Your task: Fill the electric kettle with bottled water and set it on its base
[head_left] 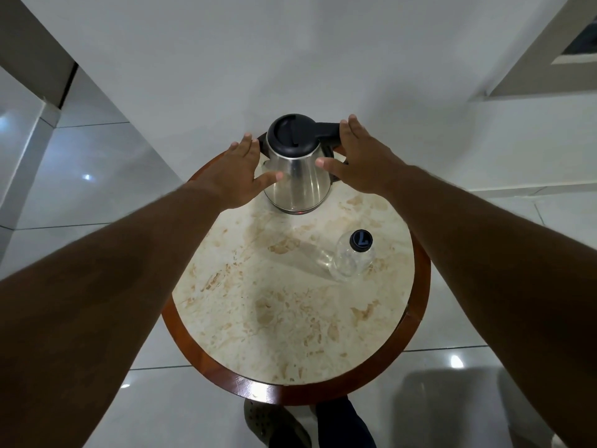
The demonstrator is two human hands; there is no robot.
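Observation:
A steel electric kettle (pixel 298 179) with a black lid and black handle stands at the far side of the round table, its lid down. A red light glows at its bottom rim; the base under it is mostly hidden. My left hand (pixel 240 174) is spread beside the kettle's left flank, thumb near the steel wall. My right hand (pixel 357 160) is spread on the right, fingers over the handle, thumb by the body. Neither hand is closed around anything. A clear plastic bottle (pixel 350 258) with a dark cap stands upright to the near right and looks empty.
The round table (pixel 290 318) has a cream marbled top and a red-brown wooden rim. A white wall rises right behind the kettle. Glossy white floor tiles surround the table. My feet show below the table's near edge.

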